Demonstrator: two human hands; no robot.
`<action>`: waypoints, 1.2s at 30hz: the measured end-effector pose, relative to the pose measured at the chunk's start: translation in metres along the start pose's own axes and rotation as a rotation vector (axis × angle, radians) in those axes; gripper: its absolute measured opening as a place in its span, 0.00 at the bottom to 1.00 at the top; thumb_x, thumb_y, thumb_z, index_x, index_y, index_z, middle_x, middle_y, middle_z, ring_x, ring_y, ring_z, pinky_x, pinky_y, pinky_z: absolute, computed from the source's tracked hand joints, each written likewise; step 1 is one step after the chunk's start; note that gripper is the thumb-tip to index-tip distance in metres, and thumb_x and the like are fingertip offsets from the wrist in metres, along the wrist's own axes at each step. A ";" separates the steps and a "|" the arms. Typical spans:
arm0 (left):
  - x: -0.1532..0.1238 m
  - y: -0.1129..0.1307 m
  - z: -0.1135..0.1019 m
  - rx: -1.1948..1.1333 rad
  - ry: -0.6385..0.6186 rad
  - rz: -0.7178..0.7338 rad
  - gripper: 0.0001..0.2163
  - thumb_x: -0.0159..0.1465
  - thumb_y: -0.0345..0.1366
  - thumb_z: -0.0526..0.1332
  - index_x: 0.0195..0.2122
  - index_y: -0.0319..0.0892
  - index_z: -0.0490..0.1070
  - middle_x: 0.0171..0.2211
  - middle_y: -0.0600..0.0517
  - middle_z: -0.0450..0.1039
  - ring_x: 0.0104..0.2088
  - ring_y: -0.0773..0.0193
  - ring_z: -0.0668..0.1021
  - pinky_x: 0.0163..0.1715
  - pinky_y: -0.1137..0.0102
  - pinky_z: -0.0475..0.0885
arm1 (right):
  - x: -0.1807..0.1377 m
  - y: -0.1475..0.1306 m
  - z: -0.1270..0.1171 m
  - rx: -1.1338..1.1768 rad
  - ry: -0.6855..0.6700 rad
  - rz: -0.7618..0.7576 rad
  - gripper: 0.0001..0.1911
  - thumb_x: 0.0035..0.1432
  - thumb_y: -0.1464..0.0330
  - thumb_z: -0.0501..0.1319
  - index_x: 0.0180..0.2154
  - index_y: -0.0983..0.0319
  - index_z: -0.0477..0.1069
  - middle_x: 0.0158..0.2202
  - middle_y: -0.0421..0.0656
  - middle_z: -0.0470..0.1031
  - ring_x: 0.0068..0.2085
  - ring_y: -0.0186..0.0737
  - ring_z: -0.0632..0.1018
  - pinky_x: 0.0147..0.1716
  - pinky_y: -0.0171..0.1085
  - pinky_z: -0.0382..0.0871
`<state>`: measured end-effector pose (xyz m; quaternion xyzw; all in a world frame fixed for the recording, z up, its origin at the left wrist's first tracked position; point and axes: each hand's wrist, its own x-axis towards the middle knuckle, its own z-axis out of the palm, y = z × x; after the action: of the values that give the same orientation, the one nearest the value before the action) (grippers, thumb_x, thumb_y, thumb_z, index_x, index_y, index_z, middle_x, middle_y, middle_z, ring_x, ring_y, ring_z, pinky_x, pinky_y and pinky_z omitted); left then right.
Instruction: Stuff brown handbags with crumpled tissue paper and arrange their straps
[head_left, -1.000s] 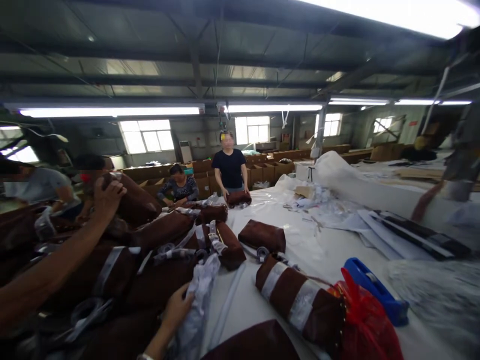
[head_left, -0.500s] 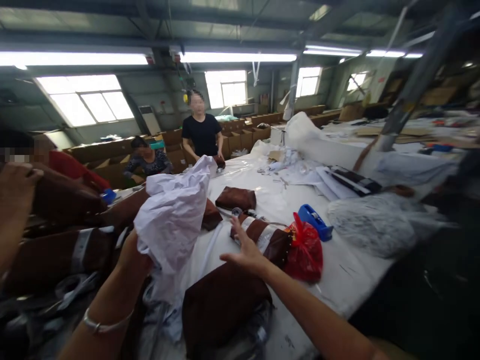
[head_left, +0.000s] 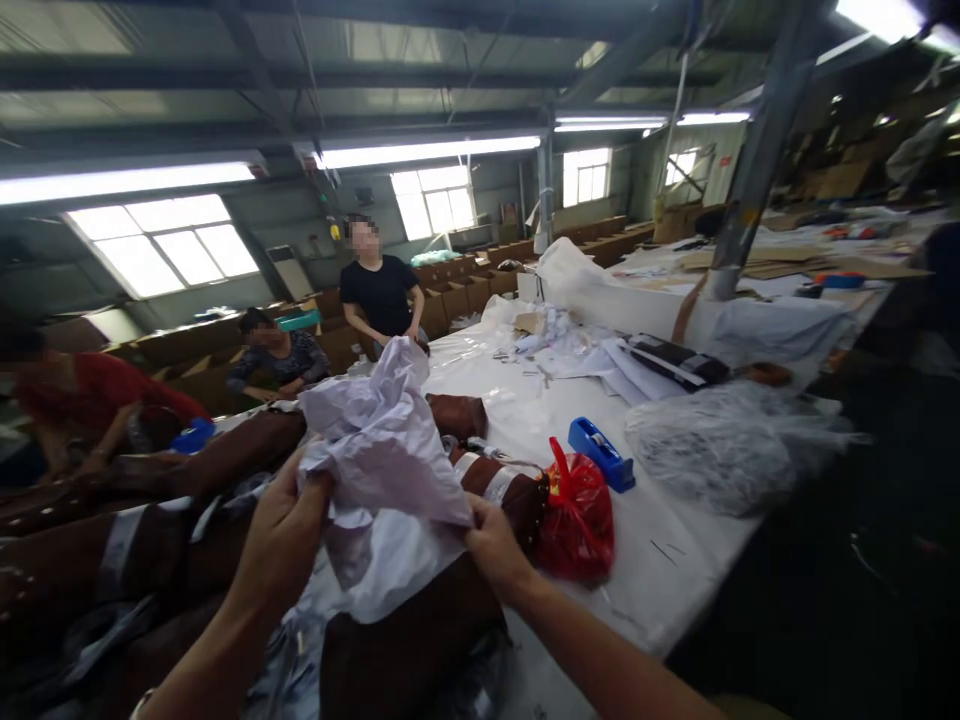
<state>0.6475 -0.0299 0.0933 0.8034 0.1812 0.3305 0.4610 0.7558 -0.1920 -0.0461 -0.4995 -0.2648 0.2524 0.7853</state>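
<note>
My left hand [head_left: 281, 530] is closed on the left side of a bundle of crumpled white paper [head_left: 382, 450], held up over the table. My right hand [head_left: 491, 540] grips the same paper at its lower right edge. Below the paper lies a brown bag [head_left: 405, 650] at the near edge of the white table [head_left: 675, 570]. Another brown bag with clear tape bands [head_left: 499, 485] lies just beyond my right hand, against a red plastic bag [head_left: 577, 510].
Several brown bags [head_left: 112, 560] are piled at the left. A blue tape dispenser [head_left: 600, 455] and a clear plastic bundle [head_left: 727, 450] sit to the right. Three people [head_left: 379, 295] work at the far and left sides. A steel post [head_left: 750, 170] rises at the right.
My right hand, open and reaching a moment ago, has closed on the paper's lower edge. The left hand has lifted the paper from the pile. The view has swung right.
</note>
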 end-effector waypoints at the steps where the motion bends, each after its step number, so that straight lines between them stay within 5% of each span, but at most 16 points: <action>1: 0.002 -0.002 -0.013 0.086 0.036 0.018 0.26 0.65 0.52 0.57 0.60 0.45 0.67 0.57 0.47 0.72 0.56 0.53 0.75 0.54 0.64 0.71 | 0.000 -0.006 -0.018 -0.068 0.034 -0.029 0.15 0.51 0.67 0.65 0.43 0.62 0.78 0.38 0.42 0.80 0.42 0.45 0.78 0.46 0.43 0.72; 4: 0.006 -0.009 -0.052 0.350 0.038 0.090 0.27 0.60 0.52 0.60 0.58 0.46 0.70 0.56 0.49 0.74 0.56 0.51 0.75 0.56 0.64 0.70 | -0.001 -0.030 -0.069 -0.275 0.132 -0.097 0.19 0.48 0.71 0.62 0.44 0.60 0.79 0.44 0.44 0.81 0.47 0.47 0.79 0.50 0.44 0.72; 9: -0.002 -0.021 -0.090 0.856 -0.188 0.187 0.24 0.57 0.46 0.61 0.55 0.51 0.73 0.56 0.52 0.74 0.52 0.51 0.78 0.52 0.63 0.72 | 0.000 -0.078 -0.125 -0.663 0.214 -0.198 0.20 0.47 0.69 0.61 0.44 0.59 0.79 0.43 0.44 0.82 0.42 0.45 0.82 0.44 0.41 0.76; 13: -0.013 -0.014 -0.100 1.171 -0.291 0.277 0.17 0.58 0.39 0.58 0.47 0.51 0.78 0.60 0.52 0.70 0.57 0.49 0.74 0.55 0.59 0.69 | 0.005 -0.119 -0.138 -0.962 0.304 -0.391 0.20 0.48 0.70 0.61 0.44 0.57 0.79 0.39 0.42 0.83 0.40 0.45 0.82 0.45 0.41 0.76; 16: -0.017 -0.010 -0.111 1.190 -0.287 0.211 0.18 0.58 0.41 0.57 0.49 0.49 0.76 0.58 0.50 0.71 0.55 0.49 0.75 0.52 0.61 0.70 | 0.004 -0.134 -0.135 -1.047 0.254 -0.523 0.27 0.51 0.70 0.60 0.55 0.55 0.72 0.48 0.42 0.80 0.46 0.44 0.80 0.49 0.41 0.74; 18: -0.020 -0.016 -0.121 1.155 -0.314 0.099 0.20 0.60 0.45 0.55 0.52 0.49 0.74 0.53 0.49 0.76 0.50 0.50 0.78 0.47 0.63 0.72 | 0.000 -0.125 -0.135 -1.127 0.087 -0.446 0.39 0.51 0.67 0.63 0.65 0.54 0.60 0.55 0.44 0.75 0.52 0.47 0.77 0.52 0.43 0.72; 20: -0.024 -0.029 -0.131 1.074 -0.373 0.018 0.21 0.62 0.47 0.53 0.53 0.48 0.73 0.49 0.49 0.78 0.48 0.52 0.79 0.46 0.66 0.71 | -0.007 -0.098 -0.141 -1.175 -0.171 -0.214 0.49 0.47 0.63 0.67 0.69 0.55 0.50 0.55 0.45 0.75 0.53 0.50 0.77 0.52 0.45 0.71; 22: -0.032 -0.047 -0.137 0.979 -0.431 -0.014 0.21 0.63 0.49 0.52 0.52 0.48 0.73 0.49 0.50 0.79 0.49 0.54 0.79 0.47 0.69 0.70 | -0.018 -0.059 -0.153 -1.140 -0.407 0.019 0.47 0.44 0.63 0.68 0.66 0.55 0.57 0.48 0.43 0.80 0.48 0.50 0.80 0.50 0.44 0.73; 24: -0.044 -0.065 -0.139 0.936 -0.458 -0.020 0.19 0.63 0.47 0.54 0.51 0.48 0.74 0.50 0.51 0.78 0.51 0.55 0.78 0.49 0.70 0.70 | -0.029 -0.017 -0.169 -1.065 -0.526 0.137 0.32 0.46 0.65 0.65 0.56 0.56 0.72 0.39 0.42 0.82 0.42 0.50 0.81 0.46 0.43 0.74; 26: -0.058 -0.080 -0.139 0.968 -0.474 -0.033 0.18 0.60 0.42 0.56 0.51 0.49 0.74 0.52 0.51 0.77 0.52 0.54 0.78 0.50 0.68 0.70 | -0.036 0.015 -0.187 -1.025 -0.454 0.129 0.20 0.48 0.67 0.59 0.44 0.56 0.80 0.36 0.43 0.83 0.41 0.51 0.82 0.45 0.46 0.74; 29: -0.077 -0.101 -0.142 1.087 -0.496 -0.053 0.26 0.53 0.30 0.56 0.53 0.53 0.74 0.54 0.52 0.75 0.52 0.53 0.77 0.51 0.63 0.71 | -0.035 0.037 -0.208 -1.021 -0.174 -0.002 0.21 0.42 0.71 0.56 0.38 0.58 0.81 0.48 0.47 0.80 0.52 0.54 0.78 0.55 0.50 0.69; 32: -0.089 -0.125 -0.156 1.132 -0.523 -0.041 0.32 0.47 0.25 0.54 0.53 0.55 0.74 0.53 0.51 0.75 0.53 0.53 0.77 0.54 0.59 0.70 | -0.025 0.030 -0.219 -0.999 -0.027 -0.036 0.26 0.42 0.70 0.54 0.44 0.58 0.77 0.54 0.46 0.76 0.56 0.52 0.75 0.59 0.49 0.65; 36: -0.094 -0.163 -0.192 1.055 -0.406 -0.115 0.24 0.52 0.31 0.56 0.48 0.57 0.77 0.50 0.55 0.78 0.53 0.50 0.77 0.57 0.55 0.69 | -0.007 0.003 -0.227 -1.031 0.033 -0.015 0.25 0.47 0.67 0.53 0.48 0.59 0.74 0.49 0.46 0.79 0.51 0.51 0.78 0.53 0.47 0.70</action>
<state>0.4480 0.1166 -0.0126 0.9612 0.2729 0.0084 0.0399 0.9020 -0.3434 -0.1323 -0.8237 -0.3462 0.0754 0.4427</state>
